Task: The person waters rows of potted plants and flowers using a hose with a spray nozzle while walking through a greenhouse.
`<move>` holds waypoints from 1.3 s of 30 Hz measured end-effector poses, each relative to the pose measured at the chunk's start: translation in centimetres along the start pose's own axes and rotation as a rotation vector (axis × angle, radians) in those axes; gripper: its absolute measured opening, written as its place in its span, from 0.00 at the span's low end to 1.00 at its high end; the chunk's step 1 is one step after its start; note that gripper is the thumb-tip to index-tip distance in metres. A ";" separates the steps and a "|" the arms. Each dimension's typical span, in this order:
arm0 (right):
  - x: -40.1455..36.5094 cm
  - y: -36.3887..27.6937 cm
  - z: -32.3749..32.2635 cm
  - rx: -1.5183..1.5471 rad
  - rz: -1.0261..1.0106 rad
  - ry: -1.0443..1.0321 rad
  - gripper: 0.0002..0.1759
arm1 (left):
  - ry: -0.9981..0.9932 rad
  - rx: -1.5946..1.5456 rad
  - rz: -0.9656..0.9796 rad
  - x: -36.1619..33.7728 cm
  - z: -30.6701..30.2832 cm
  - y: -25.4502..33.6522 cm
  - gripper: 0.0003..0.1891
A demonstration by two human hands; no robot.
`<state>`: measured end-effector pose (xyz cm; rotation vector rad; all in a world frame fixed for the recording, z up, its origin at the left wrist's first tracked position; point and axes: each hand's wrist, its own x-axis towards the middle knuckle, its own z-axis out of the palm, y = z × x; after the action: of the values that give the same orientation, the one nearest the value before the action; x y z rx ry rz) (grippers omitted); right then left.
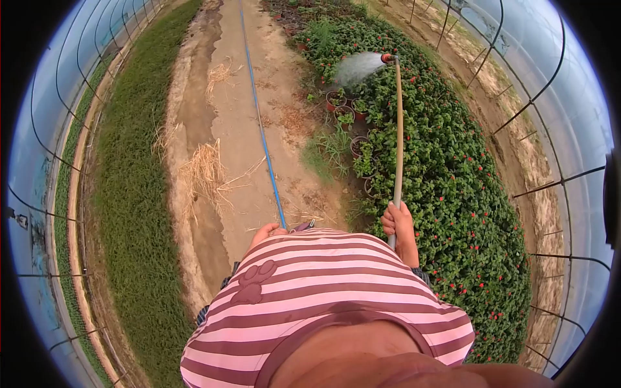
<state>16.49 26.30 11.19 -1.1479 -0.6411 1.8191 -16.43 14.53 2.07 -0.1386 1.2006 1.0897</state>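
Head view: I record the right hand, grip wrapped round the watering wand, its long axis running straight ahead to the nozzle over potted plants; whether the left hand grips anything, I cannot tell.
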 end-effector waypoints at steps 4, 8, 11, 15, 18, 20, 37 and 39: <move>0.9 0.6 4.9 -0.008 -0.039 0.000 0.06 | -0.383 -0.479 -0.391 4.1 -6.5 4.1 0.14; 1.7 1.0 8.1 -0.012 -0.052 -0.010 0.06 | -0.756 -0.540 -0.443 8.2 -12.1 5.1 0.16; 2.2 1.3 9.5 -0.039 -0.048 -0.001 0.05 | -0.777 -0.641 -0.526 5.4 -10.3 7.5 0.18; 3.1 2.2 10.4 -0.068 -0.054 0.003 0.05 | -0.606 -0.639 -0.480 5.9 -11.3 8.6 0.17; 3.4 2.6 10.7 -0.065 -0.033 0.004 0.05 | -0.631 -0.657 -0.438 7.5 -12.6 8.2 0.17; 3.5 2.7 10.9 -0.055 -0.035 -0.011 0.05 | -0.666 -0.662 -0.459 7.9 -13.0 8.5 0.16; 7.5 0.6 12.5 -0.127 -0.064 0.042 0.06 | -0.446 -0.631 -0.536 5.2 -6.8 14.6 0.16; 8.0 0.9 11.8 -0.113 -0.047 0.056 0.07 | -0.400 -0.590 -0.507 5.8 -6.7 14.7 0.16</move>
<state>3.96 33.11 12.12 -1.2438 -0.7397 1.7228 -32.04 21.63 1.09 -0.6152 0.4212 0.9289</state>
